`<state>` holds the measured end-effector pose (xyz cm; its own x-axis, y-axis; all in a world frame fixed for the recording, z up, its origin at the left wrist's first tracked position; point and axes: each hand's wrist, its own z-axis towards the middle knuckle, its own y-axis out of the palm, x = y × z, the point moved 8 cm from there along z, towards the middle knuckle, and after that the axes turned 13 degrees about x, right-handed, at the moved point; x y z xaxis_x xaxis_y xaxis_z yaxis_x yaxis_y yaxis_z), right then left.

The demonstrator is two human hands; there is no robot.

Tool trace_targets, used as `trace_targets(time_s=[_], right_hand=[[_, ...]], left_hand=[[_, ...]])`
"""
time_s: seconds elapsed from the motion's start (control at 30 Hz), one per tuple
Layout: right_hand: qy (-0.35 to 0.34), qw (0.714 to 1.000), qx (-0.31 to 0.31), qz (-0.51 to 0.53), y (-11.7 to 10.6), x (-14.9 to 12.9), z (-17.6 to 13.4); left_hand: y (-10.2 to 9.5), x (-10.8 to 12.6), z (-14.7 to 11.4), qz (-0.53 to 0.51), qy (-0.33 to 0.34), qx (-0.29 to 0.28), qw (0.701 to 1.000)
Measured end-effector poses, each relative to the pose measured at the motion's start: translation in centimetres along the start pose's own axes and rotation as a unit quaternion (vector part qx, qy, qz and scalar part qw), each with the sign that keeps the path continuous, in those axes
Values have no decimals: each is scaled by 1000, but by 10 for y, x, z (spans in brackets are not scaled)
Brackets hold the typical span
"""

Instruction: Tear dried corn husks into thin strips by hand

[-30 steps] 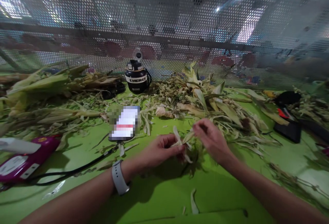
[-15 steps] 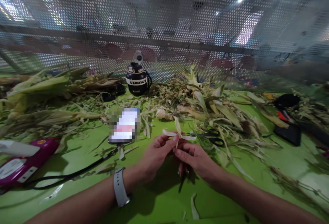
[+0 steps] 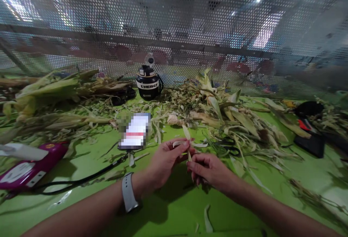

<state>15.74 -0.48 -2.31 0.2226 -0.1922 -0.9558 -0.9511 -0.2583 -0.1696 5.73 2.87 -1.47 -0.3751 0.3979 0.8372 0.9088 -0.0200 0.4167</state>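
My left hand (image 3: 170, 159) pinches pale corn husk strips (image 3: 186, 133) where they cross, thumb on top. One strip points away from me and others stick out to either side. Just below and to the right, my right hand (image 3: 208, 170) has its thumb and fingers closed on the lower end of a strip that runs down from the crossing. Beyond my right hand lie black-handled scissors (image 3: 232, 149), partly covered by husk shreds. A loose husk strip (image 3: 208, 219) rests on the green table (image 3: 174, 211) near me.
Heaps of husk lie at the left (image 3: 51, 92) and centre right (image 3: 214, 102). A phone (image 3: 135, 131) with a blurred screen, a black ENERGY bottle (image 3: 148, 84) and a purple power strip (image 3: 32, 164) with a cord stand around. Behind rises a perforated metal screen (image 3: 174, 19).
My right hand has moved slightly down and away from my left, and more of the lower strip shows between them. The view has shifted a little.
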Motion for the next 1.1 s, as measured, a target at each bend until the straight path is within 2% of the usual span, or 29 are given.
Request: trace_targets(time_s=[0.07, 0.17, 0.2, 0.27, 0.33, 0.37, 0.47, 0.6, 0.77, 0.87, 0.97, 1.1], right_hand=[[-18, 999, 38, -19, -16, -3, 1], [-97, 979, 179, -10, -54, -18, 4], [-109, 973, 201, -3, -60, -21, 4], [-92, 980, 175, 22, -54, -22, 6], [-47, 990, 114, 73, -38, -19, 6], [-32, 988, 104, 105, -32, -18, 5], [-24, 975, 133, 176, -27, -16, 4], [-42, 966, 157, 202, -29, -12, 4], [-53, 960, 185, 201, -31, -18, -1], [-59, 959, 198, 196, -33, -21, -1], [-41, 967, 183, 171, -33, -17, 3], [-50, 983, 173, 39, -39, -21, 2]], left_hand=[[-1, 4, -1, 19, 5, 6, 1000], [3, 1, -4, 51, -23, -20, 998], [5, -2, -5, 63, -34, -31, 997], [6, -8, -6, 83, -48, -40, 995], [8, -12, -6, 91, -44, -55, 993], [9, -14, -7, 94, -40, -67, 992], [15, -20, -9, 133, -34, -122, 983], [18, -22, -14, 208, -32, -166, 963], [25, -13, -22, 255, -6, -211, 944], [27, -13, -22, 264, -2, -220, 939], [25, -18, -20, 258, -12, -208, 943], [19, -18, -12, 199, -22, -165, 966]])
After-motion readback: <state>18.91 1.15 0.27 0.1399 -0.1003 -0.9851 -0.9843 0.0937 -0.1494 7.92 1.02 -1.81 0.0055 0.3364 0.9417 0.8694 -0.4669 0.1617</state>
